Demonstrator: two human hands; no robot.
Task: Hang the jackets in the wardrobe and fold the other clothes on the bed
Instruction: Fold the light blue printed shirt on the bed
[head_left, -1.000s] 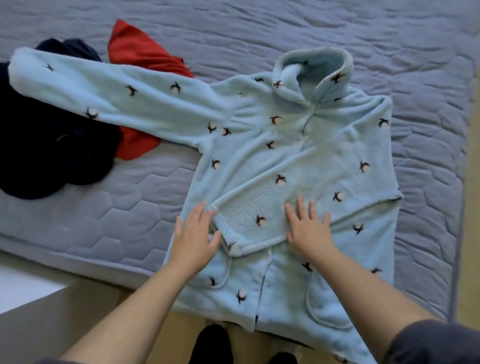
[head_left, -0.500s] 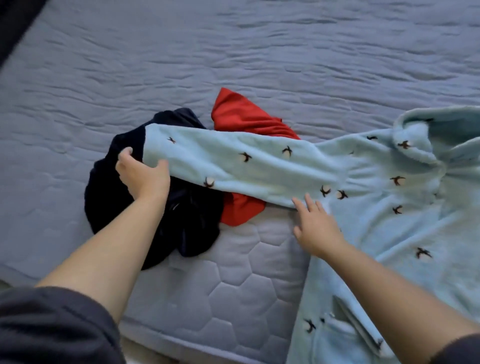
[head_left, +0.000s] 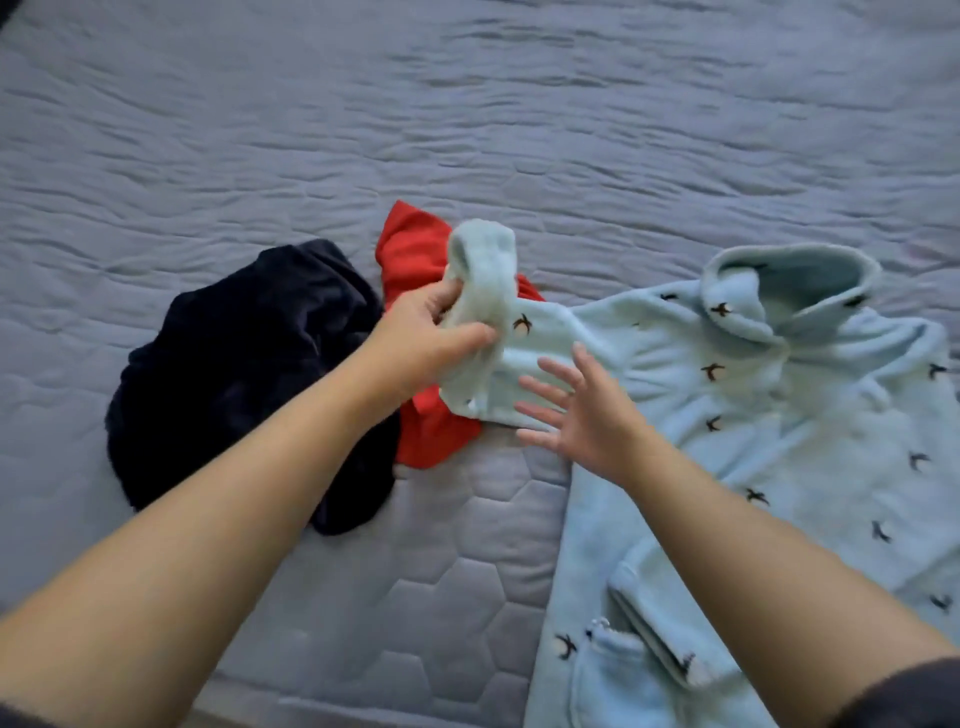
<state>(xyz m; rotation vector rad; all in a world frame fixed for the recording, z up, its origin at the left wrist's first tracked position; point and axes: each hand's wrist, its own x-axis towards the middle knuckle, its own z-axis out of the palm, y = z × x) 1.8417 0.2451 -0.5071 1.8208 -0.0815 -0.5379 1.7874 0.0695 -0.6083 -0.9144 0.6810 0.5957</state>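
A light blue fleece top (head_left: 769, 415) with small dark bird prints lies spread on the right of the grey quilted bed (head_left: 467, 130), collar towards the far side. My left hand (head_left: 431, 332) is shut on its left sleeve (head_left: 488, 291), lifted and bent back towards the body of the top. My right hand (head_left: 576, 410) hovers open with spread fingers just over the sleeve's base near the shoulder. The other sleeve lies folded across the front at lower right.
A crumpled dark navy garment (head_left: 249, 374) lies left of the top. A red garment (head_left: 415, 249) sits between it and the blue sleeve, partly under the sleeve. The bed's near edge runs along the bottom left.
My left hand gripped the outstretched sleeve end and has carried it rightwards, folding it towards the body. My right hand lifted off the sleeve base and opened. The view shifted left from the garment's front.
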